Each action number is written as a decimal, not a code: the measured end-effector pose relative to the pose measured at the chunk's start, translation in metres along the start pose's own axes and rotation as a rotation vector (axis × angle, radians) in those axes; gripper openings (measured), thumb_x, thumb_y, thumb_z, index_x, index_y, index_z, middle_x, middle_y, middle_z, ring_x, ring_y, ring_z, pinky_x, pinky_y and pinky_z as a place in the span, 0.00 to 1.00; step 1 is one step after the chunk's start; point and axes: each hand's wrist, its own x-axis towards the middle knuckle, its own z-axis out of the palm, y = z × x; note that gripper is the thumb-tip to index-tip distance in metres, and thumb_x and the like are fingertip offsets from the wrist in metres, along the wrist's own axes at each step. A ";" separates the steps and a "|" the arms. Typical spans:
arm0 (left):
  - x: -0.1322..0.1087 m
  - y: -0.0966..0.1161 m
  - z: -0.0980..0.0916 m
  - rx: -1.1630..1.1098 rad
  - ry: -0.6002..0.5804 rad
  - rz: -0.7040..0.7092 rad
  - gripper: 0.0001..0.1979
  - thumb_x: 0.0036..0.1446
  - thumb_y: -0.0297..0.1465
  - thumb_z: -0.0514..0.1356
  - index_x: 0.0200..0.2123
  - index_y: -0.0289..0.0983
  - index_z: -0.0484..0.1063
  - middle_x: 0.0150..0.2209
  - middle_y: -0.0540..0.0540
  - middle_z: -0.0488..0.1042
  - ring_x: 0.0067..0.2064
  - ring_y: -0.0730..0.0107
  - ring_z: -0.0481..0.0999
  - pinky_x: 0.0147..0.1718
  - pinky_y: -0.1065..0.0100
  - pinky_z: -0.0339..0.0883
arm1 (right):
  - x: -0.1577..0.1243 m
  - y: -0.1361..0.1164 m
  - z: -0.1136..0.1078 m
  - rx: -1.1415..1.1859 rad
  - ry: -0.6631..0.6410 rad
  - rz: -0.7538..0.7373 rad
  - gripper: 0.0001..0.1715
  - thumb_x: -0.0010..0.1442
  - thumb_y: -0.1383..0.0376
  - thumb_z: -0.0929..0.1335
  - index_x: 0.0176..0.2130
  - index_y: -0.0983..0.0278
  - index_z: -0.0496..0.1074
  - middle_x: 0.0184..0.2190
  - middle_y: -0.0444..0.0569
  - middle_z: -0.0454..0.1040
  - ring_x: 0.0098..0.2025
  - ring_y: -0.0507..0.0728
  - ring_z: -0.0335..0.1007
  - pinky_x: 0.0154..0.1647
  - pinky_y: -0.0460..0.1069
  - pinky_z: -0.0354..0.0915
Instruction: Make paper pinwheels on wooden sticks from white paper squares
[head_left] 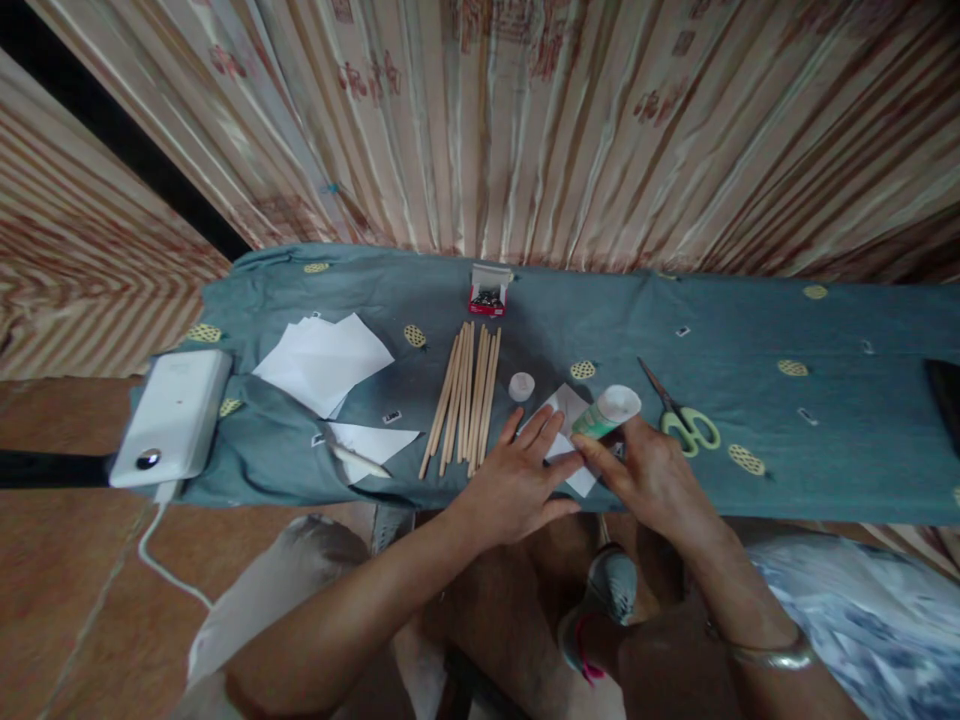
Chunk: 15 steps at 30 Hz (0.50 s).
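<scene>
Glue stick (609,408): tilted over the small white paper (564,400) on the blue-green cloth (840,450) before us
Right hand (660,470): we grip the glue stick in it, fingers closed
Left hand (517,485): open, fingers spread over the paper's left side
Round white cap (521,386): between that paper and our wooden sticks (463,400)
Green-handled scissors (691,430): lying just beside our right hand, blades pointing away from us

Scissors (676,410) beside right fingers (604,465); room beyond
</scene>
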 end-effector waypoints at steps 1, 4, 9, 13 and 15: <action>0.000 0.000 0.000 -0.003 0.001 -0.001 0.27 0.57 0.46 0.58 0.57 0.39 0.64 0.65 0.32 0.54 0.67 0.49 0.51 0.62 0.45 0.45 | 0.000 0.000 0.000 0.001 0.002 0.007 0.20 0.64 0.49 0.60 0.34 0.63 0.63 0.22 0.47 0.70 0.24 0.58 0.69 0.23 0.49 0.58; 0.000 0.000 -0.001 -0.010 0.003 -0.002 0.27 0.57 0.46 0.58 0.57 0.39 0.63 0.65 0.32 0.55 0.67 0.50 0.51 0.63 0.45 0.45 | 0.000 0.001 0.001 0.004 0.010 0.019 0.20 0.64 0.49 0.60 0.34 0.63 0.63 0.24 0.48 0.71 0.25 0.58 0.71 0.24 0.49 0.59; 0.000 0.001 -0.001 -0.010 0.006 -0.004 0.29 0.57 0.45 0.58 0.58 0.40 0.61 0.65 0.32 0.54 0.67 0.50 0.51 0.63 0.45 0.45 | 0.002 0.002 0.001 0.014 0.019 0.023 0.22 0.63 0.48 0.60 0.35 0.64 0.64 0.25 0.50 0.73 0.26 0.58 0.72 0.25 0.49 0.60; 0.000 0.000 0.000 -0.009 0.009 0.001 0.29 0.57 0.46 0.58 0.59 0.40 0.61 0.65 0.32 0.54 0.68 0.49 0.50 0.63 0.45 0.44 | 0.004 0.001 0.000 0.018 0.007 0.043 0.19 0.62 0.50 0.62 0.34 0.63 0.64 0.25 0.50 0.73 0.26 0.58 0.72 0.23 0.48 0.59; 0.000 0.000 0.001 -0.009 0.010 0.003 0.29 0.57 0.46 0.58 0.58 0.40 0.62 0.66 0.32 0.54 0.68 0.50 0.49 0.63 0.45 0.43 | 0.004 0.001 0.001 0.009 0.000 0.049 0.17 0.62 0.51 0.62 0.34 0.63 0.65 0.24 0.49 0.73 0.26 0.58 0.72 0.23 0.48 0.58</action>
